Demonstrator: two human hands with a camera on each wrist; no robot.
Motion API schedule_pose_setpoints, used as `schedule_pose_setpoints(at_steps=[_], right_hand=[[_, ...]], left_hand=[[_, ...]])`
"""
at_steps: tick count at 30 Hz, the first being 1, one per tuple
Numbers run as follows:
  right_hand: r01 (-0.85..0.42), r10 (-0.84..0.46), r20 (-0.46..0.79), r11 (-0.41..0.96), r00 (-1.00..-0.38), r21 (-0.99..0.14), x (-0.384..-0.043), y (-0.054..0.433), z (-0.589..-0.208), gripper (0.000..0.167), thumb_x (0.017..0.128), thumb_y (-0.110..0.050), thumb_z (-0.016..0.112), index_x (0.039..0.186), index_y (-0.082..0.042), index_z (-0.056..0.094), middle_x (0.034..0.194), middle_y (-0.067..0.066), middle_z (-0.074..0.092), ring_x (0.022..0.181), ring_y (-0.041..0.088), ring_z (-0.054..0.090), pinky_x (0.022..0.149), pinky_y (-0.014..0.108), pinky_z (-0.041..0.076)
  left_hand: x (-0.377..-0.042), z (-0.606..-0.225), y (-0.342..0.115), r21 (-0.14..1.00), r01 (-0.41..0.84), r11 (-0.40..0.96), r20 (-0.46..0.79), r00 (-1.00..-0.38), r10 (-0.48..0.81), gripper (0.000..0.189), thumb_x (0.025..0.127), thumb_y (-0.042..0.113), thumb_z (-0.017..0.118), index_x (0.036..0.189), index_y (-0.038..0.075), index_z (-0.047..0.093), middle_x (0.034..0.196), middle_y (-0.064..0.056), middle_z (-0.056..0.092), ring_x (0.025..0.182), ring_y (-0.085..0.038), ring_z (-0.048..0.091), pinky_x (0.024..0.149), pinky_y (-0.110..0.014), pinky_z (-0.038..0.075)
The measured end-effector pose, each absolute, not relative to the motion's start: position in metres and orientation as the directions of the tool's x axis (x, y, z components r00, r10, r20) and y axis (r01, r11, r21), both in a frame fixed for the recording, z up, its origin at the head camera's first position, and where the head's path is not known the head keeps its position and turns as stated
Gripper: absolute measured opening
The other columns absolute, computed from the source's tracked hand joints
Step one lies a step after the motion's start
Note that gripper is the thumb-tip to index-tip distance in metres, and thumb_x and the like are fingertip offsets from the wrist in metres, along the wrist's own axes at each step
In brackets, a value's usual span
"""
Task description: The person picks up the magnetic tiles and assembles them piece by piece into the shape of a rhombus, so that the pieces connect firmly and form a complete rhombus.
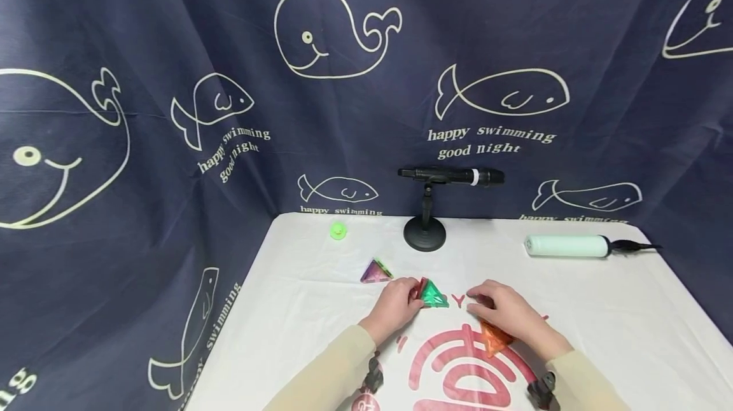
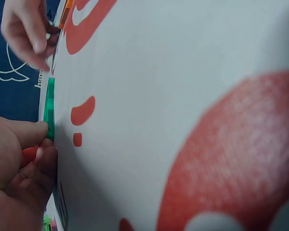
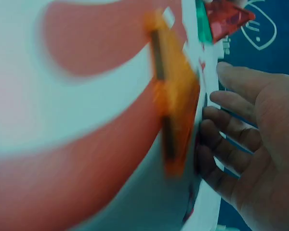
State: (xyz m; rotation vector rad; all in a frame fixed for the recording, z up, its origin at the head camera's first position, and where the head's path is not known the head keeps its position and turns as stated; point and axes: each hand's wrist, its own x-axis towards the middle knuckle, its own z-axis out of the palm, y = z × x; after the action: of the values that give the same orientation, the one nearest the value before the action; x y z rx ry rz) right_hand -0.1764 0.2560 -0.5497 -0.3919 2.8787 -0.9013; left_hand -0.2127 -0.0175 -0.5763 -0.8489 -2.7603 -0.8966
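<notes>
In the head view my left hand (image 1: pixel 394 307) pinches a red triangular tile (image 1: pixel 422 285) beside a green triangular tile (image 1: pixel 433 296). The green tile (image 2: pixel 50 108) lies flat on the cloth, with a left fingertip touching its end. From the right wrist view the red tile (image 3: pixel 227 19) rises at an angle from the green one. My right hand (image 1: pixel 505 309) hovers to the right, fingers relaxed and apart from any tile. Below its palm an orange triangular tile (image 1: pixel 495 338) rests on the cloth; it looks blurred in the right wrist view.
A purple-pink triangular tile (image 1: pixel 375 272), with a green edge behind it, lies left of the hands. Farther back are a small green toy (image 1: pixel 338 231), a microphone on a stand (image 1: pixel 425 234) and a pale green pump (image 1: pixel 567 246). A dark curtain (image 1: pixel 355 118) hangs behind the table.
</notes>
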Motion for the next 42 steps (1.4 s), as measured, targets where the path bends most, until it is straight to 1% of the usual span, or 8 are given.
schedule_pose_setpoints(at_steps=[4, 11, 18, 22, 29, 35, 38, 42], right_hand=[[-0.213, -0.271, -0.014, 0.786, -0.962, -0.581, -0.162, 0.271, -0.553, 0.031, 0.090, -0.030, 0.083, 0.113, -0.010, 0.077, 0.088, -0.009, 0.059, 0.080, 0.011, 0.052, 0.073, 0.031, 0.049], [-0.168, -0.241, -0.054, 0.804, -0.969, -0.570, -0.133, 0.285, -0.557, 0.040, 0.087, -0.045, 0.084, 0.115, -0.017, 0.077, 0.096, -0.009, 0.061, 0.085, 0.012, 0.052, 0.076, 0.034, 0.047], [-0.264, -0.309, 0.026, 0.765, -0.951, -0.587, -0.117, 0.293, -0.559, 0.050, 0.084, -0.052, 0.084, 0.118, -0.016, 0.077, 0.102, -0.013, 0.062, 0.087, 0.003, 0.051, 0.077, 0.029, 0.048], [-0.267, -0.321, 0.018, 0.752, -0.947, -0.603, -0.114, 0.296, -0.560, 0.054, 0.084, -0.051, 0.084, 0.121, -0.012, 0.076, 0.103, -0.010, 0.061, 0.088, 0.005, 0.050, 0.078, 0.029, 0.049], [-0.226, -0.305, -0.033, 0.771, -0.952, -0.596, -0.113, 0.297, -0.559, 0.053, 0.084, -0.050, 0.085, 0.122, -0.014, 0.077, 0.107, -0.009, 0.060, 0.092, 0.005, 0.053, 0.084, 0.031, 0.053], [-0.232, -0.312, -0.031, 0.767, -0.950, -0.599, -0.113, 0.298, -0.557, 0.051, 0.084, -0.049, 0.085, 0.122, -0.016, 0.075, 0.114, -0.006, 0.063, 0.097, 0.009, 0.055, 0.088, 0.035, 0.053], [-0.224, -0.298, -0.022, 0.764, -0.954, -0.606, -0.113, 0.298, -0.557, 0.049, 0.082, -0.049, 0.086, 0.118, -0.019, 0.073, 0.111, -0.009, 0.064, 0.095, 0.007, 0.055, 0.087, 0.032, 0.053], [-0.195, -0.270, -0.031, 0.766, -0.962, -0.613, -0.113, 0.296, -0.557, 0.047, 0.080, -0.046, 0.089, 0.114, -0.021, 0.070, 0.101, -0.011, 0.060, 0.088, 0.006, 0.052, 0.081, 0.029, 0.050]], left_hand=[[-0.215, -0.576, -0.018, 0.515, 0.537, 0.668, 0.255, -0.840, 0.479, 0.023, 0.086, 0.012, 0.083, 0.084, 0.012, 0.060, 0.072, 0.009, 0.048, 0.066, -0.005, 0.045, 0.061, -0.021, 0.040], [-0.216, -0.575, -0.018, 0.514, 0.541, 0.666, 0.250, -0.837, 0.486, 0.023, 0.086, 0.013, 0.083, 0.084, 0.013, 0.060, 0.072, 0.009, 0.048, 0.065, -0.005, 0.045, 0.061, -0.020, 0.039], [-0.215, -0.573, -0.017, 0.513, 0.530, 0.675, 0.241, -0.844, 0.479, 0.023, 0.086, 0.011, 0.083, 0.083, 0.012, 0.060, 0.071, 0.008, 0.049, 0.066, -0.005, 0.045, 0.062, -0.021, 0.039], [-0.214, -0.571, -0.017, 0.513, 0.531, 0.675, 0.244, -0.844, 0.478, 0.022, 0.086, 0.011, 0.083, 0.084, 0.011, 0.061, 0.072, 0.006, 0.051, 0.066, -0.006, 0.046, 0.063, -0.022, 0.040], [-0.214, -0.573, -0.018, 0.514, 0.534, 0.671, 0.239, -0.841, 0.486, 0.023, 0.087, 0.012, 0.083, 0.084, 0.012, 0.060, 0.073, 0.008, 0.049, 0.066, -0.006, 0.045, 0.062, -0.022, 0.040], [-0.216, -0.574, -0.018, 0.516, 0.530, 0.673, 0.233, -0.843, 0.485, 0.024, 0.087, 0.013, 0.083, 0.083, 0.013, 0.059, 0.072, 0.009, 0.049, 0.065, -0.005, 0.045, 0.061, -0.021, 0.040], [-0.216, -0.574, -0.018, 0.509, 0.532, 0.677, 0.230, -0.842, 0.489, 0.023, 0.087, 0.013, 0.083, 0.083, 0.014, 0.060, 0.072, 0.009, 0.048, 0.065, -0.004, 0.046, 0.062, -0.021, 0.040], [-0.215, -0.574, -0.017, 0.516, 0.524, 0.678, 0.217, -0.845, 0.489, 0.024, 0.087, 0.014, 0.083, 0.083, 0.014, 0.059, 0.071, 0.010, 0.048, 0.065, -0.005, 0.045, 0.061, -0.021, 0.039]])
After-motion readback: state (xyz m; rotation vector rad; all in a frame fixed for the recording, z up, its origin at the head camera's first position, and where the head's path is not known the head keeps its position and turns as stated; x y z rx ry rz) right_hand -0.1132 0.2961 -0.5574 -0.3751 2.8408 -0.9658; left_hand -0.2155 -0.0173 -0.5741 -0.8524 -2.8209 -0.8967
